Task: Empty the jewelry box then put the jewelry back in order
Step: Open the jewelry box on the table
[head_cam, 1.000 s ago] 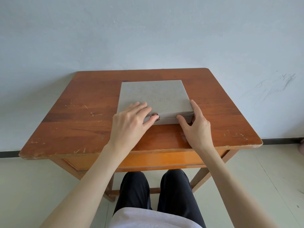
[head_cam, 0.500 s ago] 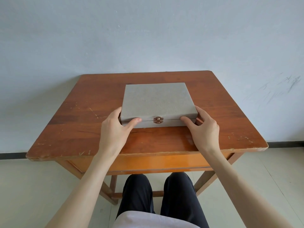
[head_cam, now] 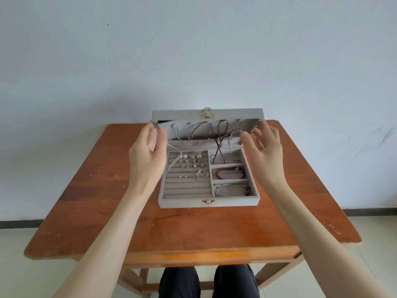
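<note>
Half a second ago the grey jewelry box lay closed under both hands; its lid now stands raised, nearly upright. Left hand is at the lid's left edge, fingertips touching it, thumb loosely apart. Right hand hovers at the right edge, fingers spread and relaxed, holding nothing. Necklaces hang inside the lid. Earrings sit in the left ring rows, and a red bead bracelet lies in a right compartment. Box sits mid-bench, brass clasp facing the person.
</note>
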